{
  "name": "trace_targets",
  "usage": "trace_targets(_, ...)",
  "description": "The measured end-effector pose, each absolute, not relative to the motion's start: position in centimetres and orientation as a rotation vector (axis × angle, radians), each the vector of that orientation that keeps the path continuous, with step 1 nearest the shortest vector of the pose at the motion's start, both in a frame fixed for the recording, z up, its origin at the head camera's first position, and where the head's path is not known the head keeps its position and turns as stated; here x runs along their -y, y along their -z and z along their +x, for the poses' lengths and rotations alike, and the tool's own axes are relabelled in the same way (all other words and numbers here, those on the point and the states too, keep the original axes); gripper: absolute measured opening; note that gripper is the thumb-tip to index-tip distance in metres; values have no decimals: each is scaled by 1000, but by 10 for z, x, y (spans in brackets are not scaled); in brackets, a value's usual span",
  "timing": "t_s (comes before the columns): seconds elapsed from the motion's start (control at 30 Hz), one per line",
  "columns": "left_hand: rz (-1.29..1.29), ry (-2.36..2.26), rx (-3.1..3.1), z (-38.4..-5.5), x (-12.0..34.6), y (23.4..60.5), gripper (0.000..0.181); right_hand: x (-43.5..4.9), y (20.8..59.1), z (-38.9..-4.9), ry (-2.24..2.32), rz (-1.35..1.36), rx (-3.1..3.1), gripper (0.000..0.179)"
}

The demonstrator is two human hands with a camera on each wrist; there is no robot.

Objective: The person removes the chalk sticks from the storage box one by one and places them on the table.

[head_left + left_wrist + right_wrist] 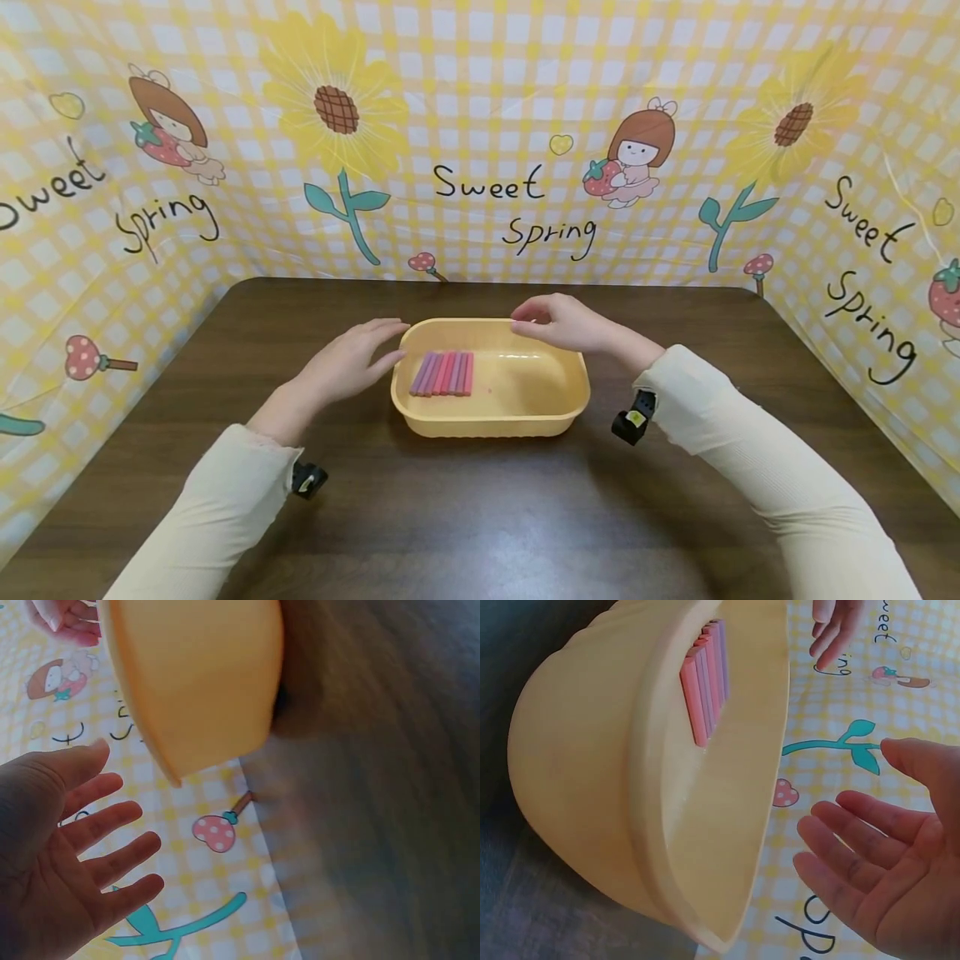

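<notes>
A yellow plastic basin (528,404) stands on the brown table. Inside it, at the left end, several pink and purple sticks (442,373) lie side by side in a row. My left hand (348,358) is beside the basin's left end; in the left wrist view its fingers are spread and hold nothing. Above the far right part of the rim is my right hand (566,323). The right wrist view shows that hand (877,862) with loosely bent fingers and nothing in it, apart from the basin wall (577,765).
Brown table (480,508) surrounds the basin. A yellow checked cloth (480,125) with flowers and lettering hangs behind and at both sides. Black wrist cameras (633,417) are strapped below the cream sleeves (217,492).
</notes>
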State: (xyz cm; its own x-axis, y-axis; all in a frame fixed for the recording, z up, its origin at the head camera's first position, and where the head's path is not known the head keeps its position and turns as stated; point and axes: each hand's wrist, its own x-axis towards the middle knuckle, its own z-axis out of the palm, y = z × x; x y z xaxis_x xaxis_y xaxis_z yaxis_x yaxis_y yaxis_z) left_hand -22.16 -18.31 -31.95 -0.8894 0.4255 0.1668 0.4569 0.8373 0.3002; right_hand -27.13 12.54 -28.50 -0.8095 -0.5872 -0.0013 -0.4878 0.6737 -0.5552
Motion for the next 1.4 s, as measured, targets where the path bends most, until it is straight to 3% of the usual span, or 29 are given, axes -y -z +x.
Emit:
trace_targets(0.93, -799, 492, 2930, -223, 189, 335, 39, -105, 289, -300, 1072, -569, -2321, 45)
trace_targets(1.4, -780, 530, 2954, -224, 187, 333, 40, -88, 300, -319, 1059, -557, -2232, 45)
